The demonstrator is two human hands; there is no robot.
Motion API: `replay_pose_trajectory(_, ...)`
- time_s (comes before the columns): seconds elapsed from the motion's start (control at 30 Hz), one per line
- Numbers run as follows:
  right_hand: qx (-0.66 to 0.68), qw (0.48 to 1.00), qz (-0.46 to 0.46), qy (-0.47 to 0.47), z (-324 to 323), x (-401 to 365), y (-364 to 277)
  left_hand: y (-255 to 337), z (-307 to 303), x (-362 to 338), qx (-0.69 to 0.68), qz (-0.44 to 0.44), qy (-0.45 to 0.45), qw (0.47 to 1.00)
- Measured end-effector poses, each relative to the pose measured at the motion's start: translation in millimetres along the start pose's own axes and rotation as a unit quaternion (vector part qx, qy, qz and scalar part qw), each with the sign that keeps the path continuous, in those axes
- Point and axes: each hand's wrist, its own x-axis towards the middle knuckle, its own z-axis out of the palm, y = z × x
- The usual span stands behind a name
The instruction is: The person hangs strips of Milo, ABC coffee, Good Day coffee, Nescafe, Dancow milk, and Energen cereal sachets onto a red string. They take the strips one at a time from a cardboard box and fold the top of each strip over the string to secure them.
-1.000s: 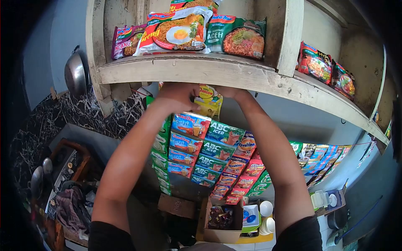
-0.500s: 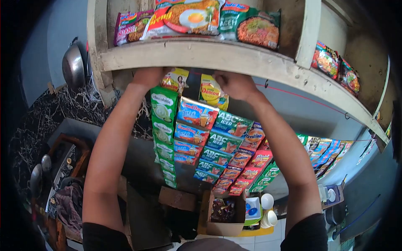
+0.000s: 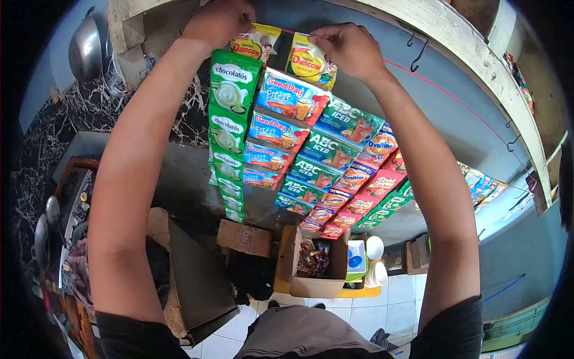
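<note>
The Dancow sachet point(image 3: 309, 61) hangs high, just under the shelf. It is a thin foil pack, judged light, limp and prone to crinkling or tearing.

Hold it by the flat top seal. The right hand point(image 3: 350, 48) pinches that seal with its fingers closed. The left hand point(image 3: 218, 21) is closed on the top edge of the neighbouring sachet point(image 3: 254, 43).

The Good Day strip point(image 3: 290, 96) and the Chocolatos strip point(image 3: 233, 84) hang directly below both grips.

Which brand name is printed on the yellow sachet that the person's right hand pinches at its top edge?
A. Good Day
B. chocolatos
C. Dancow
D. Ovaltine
C: the yellow sachet held at its top by the right hand reads Dancow, while the other three brands are on strips hanging below and beside it.
</note>
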Motion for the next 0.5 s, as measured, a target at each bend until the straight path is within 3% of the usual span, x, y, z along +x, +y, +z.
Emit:
replay_pose_trajectory(0.1, -0.034, 0.998, -0.040, 0.036, 0.6, 2.2, -6.3, -9.8, 3.0, 6.6, -0.023, 0.015, -0.033, 0.999)
replay_pose_trajectory(0.33, -0.016, 1.000, 0.007, 0.009, 9.0, 11.0, -33.9, -11.0, -2.8, -0.3, 0.042, -0.019, 0.014, 0.999)
replay_pose_trajectory(0.5, -0.004, 1.000, -0.001, 0.021, 19.1, 15.4, -46.6, -6.3, -7.3, -7.5, 0.164, -0.067, -0.009, 0.984)
